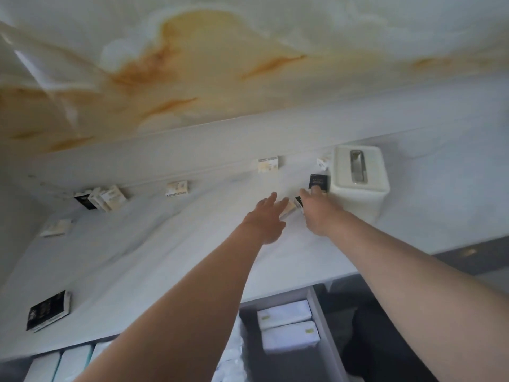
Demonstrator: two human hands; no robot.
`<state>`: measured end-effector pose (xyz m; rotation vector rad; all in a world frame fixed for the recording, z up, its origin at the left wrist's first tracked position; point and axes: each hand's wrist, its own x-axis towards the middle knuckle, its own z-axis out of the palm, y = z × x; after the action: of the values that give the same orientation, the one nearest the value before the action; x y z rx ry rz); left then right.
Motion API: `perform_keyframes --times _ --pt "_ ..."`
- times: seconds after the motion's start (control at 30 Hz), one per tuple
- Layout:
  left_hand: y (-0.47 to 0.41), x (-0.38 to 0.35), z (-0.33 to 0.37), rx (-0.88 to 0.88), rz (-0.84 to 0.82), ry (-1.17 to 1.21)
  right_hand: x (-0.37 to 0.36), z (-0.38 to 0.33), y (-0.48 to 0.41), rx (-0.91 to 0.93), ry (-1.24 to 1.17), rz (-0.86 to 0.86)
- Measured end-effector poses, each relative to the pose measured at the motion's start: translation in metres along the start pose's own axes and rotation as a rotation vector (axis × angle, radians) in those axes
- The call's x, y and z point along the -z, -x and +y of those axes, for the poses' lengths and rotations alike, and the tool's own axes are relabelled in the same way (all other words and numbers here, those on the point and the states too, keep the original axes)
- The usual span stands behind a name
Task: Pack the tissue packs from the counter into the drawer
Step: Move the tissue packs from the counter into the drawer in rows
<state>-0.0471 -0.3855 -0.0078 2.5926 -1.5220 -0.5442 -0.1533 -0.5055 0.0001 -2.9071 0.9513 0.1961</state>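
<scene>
Both my arms stretch over the white counter (pixel 165 257). My left hand (pixel 265 220) lies flat with straight fingers, its tips against a beige tissue pack (pixel 287 209). My right hand (pixel 316 213) reaches beside it with fingers extended; a small black pack (pixel 298 202) sits at its left edge and one fingertip touches another black pack (pixel 318 181). More small packs lie along the back wall (pixel 268 164) (pixel 177 188) (pixel 100 199); others lie at the left (pixel 56 227) (pixel 49 310). Below the counter edge the drawer (pixel 326 329) stands open, holding white tissue packs (pixel 285 314).
A white tissue box holder (pixel 355 183) with a slot on top stands right of my right hand, and one pack (pixel 322 163) is wedged behind it. Larger white and teal packs (pixel 74 362) fill the drawer's left part. A marbled wall rises behind the counter.
</scene>
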Motion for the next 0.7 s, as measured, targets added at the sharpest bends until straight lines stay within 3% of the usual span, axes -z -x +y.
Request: perform_keyframes --times 0.07,0.2,0.4,0.57,0.7 --pt "-0.002 -0.004 -0.004 -0.027 0.002 -0.056 -0.002 0.000 0.000 0.026 -0.016 0.015" --pt "0.005 -0.010 -0.012 -0.028 0.183 -0.138 0.003 -0.005 0.004 0.099 -0.134 -0.013" --pt "0.040 -0.018 -0.047 -0.071 0.304 -0.074 0.005 -0.022 0.025 0.194 -0.249 -0.032" --pt "0.065 -0.016 -0.069 -0.060 0.159 0.100 -0.009 -0.040 0.034 0.272 -0.358 -0.036" --pt "0.090 -0.017 -0.075 0.001 0.165 0.132 -0.019 -0.053 0.044 0.343 -0.364 -0.008"
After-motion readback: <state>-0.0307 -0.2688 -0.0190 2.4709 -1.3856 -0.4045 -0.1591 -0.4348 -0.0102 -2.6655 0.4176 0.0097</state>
